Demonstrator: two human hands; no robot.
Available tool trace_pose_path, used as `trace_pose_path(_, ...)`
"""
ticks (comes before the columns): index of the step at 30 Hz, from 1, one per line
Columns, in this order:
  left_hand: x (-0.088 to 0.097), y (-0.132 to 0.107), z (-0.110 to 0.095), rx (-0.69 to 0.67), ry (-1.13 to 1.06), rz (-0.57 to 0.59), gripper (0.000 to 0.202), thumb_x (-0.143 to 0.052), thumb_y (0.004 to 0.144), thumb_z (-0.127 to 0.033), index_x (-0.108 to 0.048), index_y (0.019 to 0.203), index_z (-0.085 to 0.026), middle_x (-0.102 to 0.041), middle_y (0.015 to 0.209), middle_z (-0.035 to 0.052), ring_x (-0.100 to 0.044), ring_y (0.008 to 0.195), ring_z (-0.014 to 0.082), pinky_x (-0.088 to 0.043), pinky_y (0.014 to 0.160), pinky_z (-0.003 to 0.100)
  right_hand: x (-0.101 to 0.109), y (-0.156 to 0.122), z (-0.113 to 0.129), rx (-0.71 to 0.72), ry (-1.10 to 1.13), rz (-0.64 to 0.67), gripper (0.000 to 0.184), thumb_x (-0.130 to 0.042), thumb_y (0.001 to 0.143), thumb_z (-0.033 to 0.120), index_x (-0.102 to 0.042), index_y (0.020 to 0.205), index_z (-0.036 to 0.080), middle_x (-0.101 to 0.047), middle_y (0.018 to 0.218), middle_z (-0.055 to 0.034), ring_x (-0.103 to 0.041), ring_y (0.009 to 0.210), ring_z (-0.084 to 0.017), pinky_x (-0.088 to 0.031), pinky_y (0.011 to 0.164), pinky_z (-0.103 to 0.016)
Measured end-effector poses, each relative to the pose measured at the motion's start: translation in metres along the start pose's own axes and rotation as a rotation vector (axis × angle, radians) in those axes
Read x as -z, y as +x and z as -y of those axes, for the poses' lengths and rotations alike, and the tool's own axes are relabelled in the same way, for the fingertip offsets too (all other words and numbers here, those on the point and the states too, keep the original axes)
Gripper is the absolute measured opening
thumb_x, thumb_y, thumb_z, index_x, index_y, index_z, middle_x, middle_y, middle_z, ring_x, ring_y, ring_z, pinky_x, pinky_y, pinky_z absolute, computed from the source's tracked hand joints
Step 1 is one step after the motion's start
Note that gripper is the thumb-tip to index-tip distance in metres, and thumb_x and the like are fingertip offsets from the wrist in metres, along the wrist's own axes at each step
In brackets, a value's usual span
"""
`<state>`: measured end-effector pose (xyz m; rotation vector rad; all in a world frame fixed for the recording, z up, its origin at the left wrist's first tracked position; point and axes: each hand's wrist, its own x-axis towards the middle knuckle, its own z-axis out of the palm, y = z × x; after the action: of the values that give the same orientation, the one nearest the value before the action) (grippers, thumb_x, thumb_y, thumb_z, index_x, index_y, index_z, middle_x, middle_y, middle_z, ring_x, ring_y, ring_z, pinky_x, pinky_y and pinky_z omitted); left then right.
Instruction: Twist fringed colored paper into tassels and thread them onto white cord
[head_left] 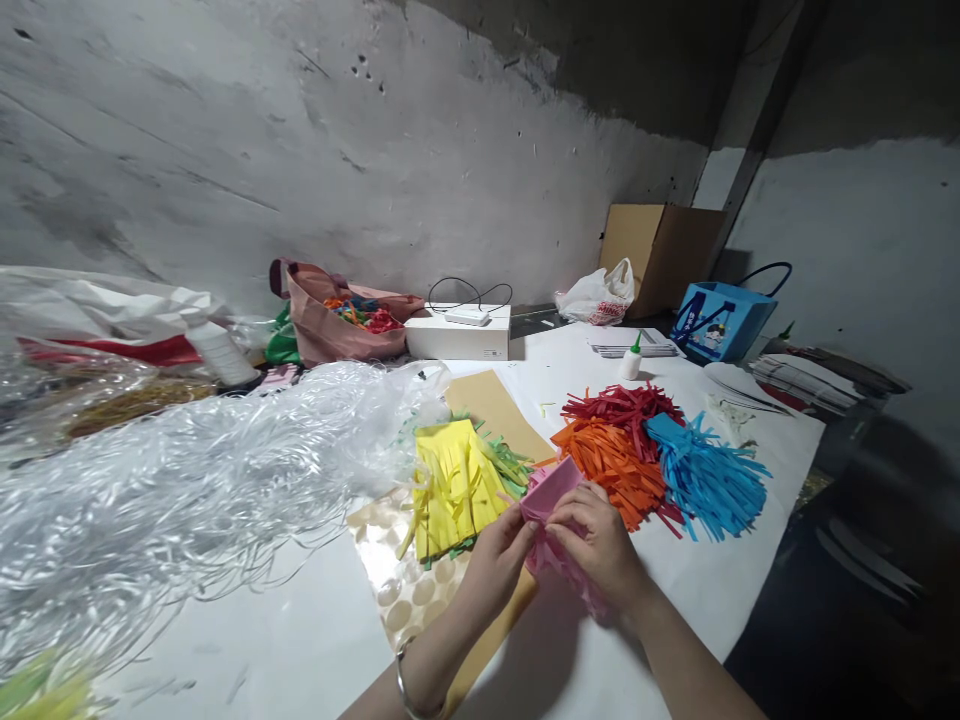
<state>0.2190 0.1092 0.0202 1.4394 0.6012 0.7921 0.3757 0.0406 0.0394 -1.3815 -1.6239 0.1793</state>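
Observation:
A pink fringed tissue-paper tassel [553, 492] hangs between my two hands above the table, its uncut band at the top and its strips drooping below. My left hand [499, 560] pinches the band's left side with thumb and fingers. On the right side, the fingers of my right hand [596, 535] are closed on the same paper, hiding part of it. Just left of it lies a yellow fringed tissue bundle [454, 485] over green strips. Orange [611, 465], red [630, 405] and blue [709, 475] fringed bundles are heaped to the right.
A big pile of shiny white ribbon [225, 480] covers the left. Brown card [499, 405] and a sheet with round clear dots [405, 580] lie under the yellow bundle. Behind stand a glue bottle [631, 362], white box [457, 335], pink bag [337, 325] and blue bag [724, 320].

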Motion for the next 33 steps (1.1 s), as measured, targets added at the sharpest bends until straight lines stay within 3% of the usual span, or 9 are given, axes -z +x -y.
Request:
trace_pose_path(8, 0.0, -0.001, -0.002, -0.005, 0.003, -0.008, 0.034, -0.062, 0.087, -0.041, -0.071, 0.109, -0.017, -0.075, 0.104, 0.0091, -0.064, 0.097, 0.0262, -0.05, 0.087, 0.036, 0.001, 0.004, 0.002, -0.04, 0.042, 0.03, 0.016, -0.07, 0.083, 0.011, -0.065, 0.071, 0.021, -0.067, 0.08, 0.0009, -0.061, 0.081, -0.018, -0.036, 0.099, -0.04)
trace_pose_path(12, 0.001, 0.0, -0.001, -0.005, -0.007, -0.008, 0.035, -0.061, 0.087, -0.04, -0.071, 0.109, -0.016, -0.075, 0.103, 0.0091, -0.065, 0.096, 0.026, -0.05, 0.086, 0.036, 0.008, 0.006, 0.004, -0.029, 0.086, 0.122, 0.014, -0.064, 0.09, 0.016, -0.068, 0.078, 0.021, -0.068, 0.085, 0.001, -0.061, 0.085, -0.017, -0.032, 0.104, -0.041)
trace_pose_path(15, 0.001, 0.0, -0.001, -0.005, -0.011, -0.006, 0.035, -0.06, 0.087, -0.04, -0.071, 0.111, -0.016, -0.075, 0.106, 0.009, -0.064, 0.101, 0.0266, -0.05, 0.088, 0.036, 0.015, 0.007, 0.005, -0.007, 0.095, 0.171, 0.017, -0.058, 0.095, 0.018, -0.07, 0.083, 0.021, -0.068, 0.087, -0.0005, -0.061, 0.087, -0.017, -0.037, 0.098, -0.038)
trace_pose_path(24, 0.0, -0.002, -0.007, 0.002, -0.005, -0.004, 0.031, -0.061, 0.088, -0.04, -0.072, 0.107, -0.018, -0.075, 0.105, 0.0075, -0.065, 0.101, 0.0263, -0.05, 0.091, 0.037, 0.019, 0.008, 0.001, 0.061, 0.029, 0.204, 0.011, -0.065, 0.085, 0.012, -0.069, 0.088, 0.021, -0.068, 0.09, -0.0003, -0.063, 0.09, -0.018, -0.031, 0.106, -0.043)
trace_pose_path(33, -0.001, -0.005, -0.015, 0.038, 0.003, -0.025, 0.029, -0.061, 0.085, -0.035, -0.073, 0.105, -0.019, -0.075, 0.104, 0.0059, -0.064, 0.098, 0.0245, -0.05, 0.09, 0.035, 0.014, 0.005, 0.003, 0.038, 0.044, 0.181, 0.014, -0.061, 0.092, 0.013, -0.065, 0.082, 0.022, -0.066, 0.084, 0.0015, -0.06, 0.085, -0.016, -0.035, 0.097, -0.038)
